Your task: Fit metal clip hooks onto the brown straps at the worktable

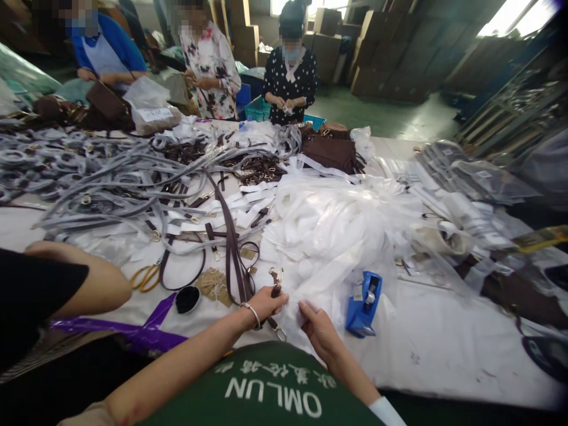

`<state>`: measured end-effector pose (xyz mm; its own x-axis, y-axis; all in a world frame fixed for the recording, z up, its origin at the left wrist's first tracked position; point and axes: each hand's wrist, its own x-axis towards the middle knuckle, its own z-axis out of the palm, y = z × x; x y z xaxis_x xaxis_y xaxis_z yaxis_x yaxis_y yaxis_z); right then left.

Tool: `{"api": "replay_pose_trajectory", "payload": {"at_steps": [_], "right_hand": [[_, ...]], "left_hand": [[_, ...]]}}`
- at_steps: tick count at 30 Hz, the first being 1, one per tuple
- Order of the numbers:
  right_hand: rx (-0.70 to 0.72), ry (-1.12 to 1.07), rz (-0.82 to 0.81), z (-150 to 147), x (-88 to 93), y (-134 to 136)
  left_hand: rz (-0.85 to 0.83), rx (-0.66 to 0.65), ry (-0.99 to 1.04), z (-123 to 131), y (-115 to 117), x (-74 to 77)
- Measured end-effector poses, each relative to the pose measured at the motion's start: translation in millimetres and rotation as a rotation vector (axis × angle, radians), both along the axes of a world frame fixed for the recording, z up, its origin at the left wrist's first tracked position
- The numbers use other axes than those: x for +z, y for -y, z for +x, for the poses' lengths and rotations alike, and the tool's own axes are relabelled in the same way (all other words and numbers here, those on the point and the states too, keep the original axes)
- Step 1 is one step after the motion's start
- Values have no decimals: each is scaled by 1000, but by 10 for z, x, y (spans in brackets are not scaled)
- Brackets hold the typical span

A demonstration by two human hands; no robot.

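Note:
My left hand is closed around a dark brown strap. A gold-coloured clasp at its end sticks up above the fingers, and another metal clip hangs just below the hand. Thumb and fingers of my right hand are pinched on the edge of thin whitish plastic, close to my left hand. Beyond both hands spreads a heap of translucent white plastic wrapping. Long brown straps lie just left of it. A blue tape dispenser stands to the right of my right hand.
Yellow-handled scissors, a small round dark container, brown paper tags and purple plastic lie at left. Grey-wrapped straps and a brown bag cover the far side. A neighbour's arm reaches in; several people stand opposite.

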<state>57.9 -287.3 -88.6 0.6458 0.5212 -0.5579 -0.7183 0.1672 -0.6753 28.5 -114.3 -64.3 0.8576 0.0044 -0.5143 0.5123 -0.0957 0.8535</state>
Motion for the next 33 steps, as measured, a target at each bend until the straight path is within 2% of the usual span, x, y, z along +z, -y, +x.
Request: {"api": "replay_pose_trajectory", "payload": {"at_steps": [9,13,17,24,28,33], "right_hand": [[15,-42,-1,-142,216,141],[18,-102,16,-102,227,35],[-47,-41,-39,-61,198,-90],[25,-51,-14,-215,254,-204],[-58,-93,-54,-250,224,-257],[-212,-216,0,-174,235,-262]], "left_hand": [[67,57,46,-77,-64,130],[44,15,61,-110,-65,128],[19,-43,67,-185,-134,134],[72,-33,70,-297,-247,132],[66,-54,78,-351,-231,159],[144,-105,127,-484,-297,319]]}}
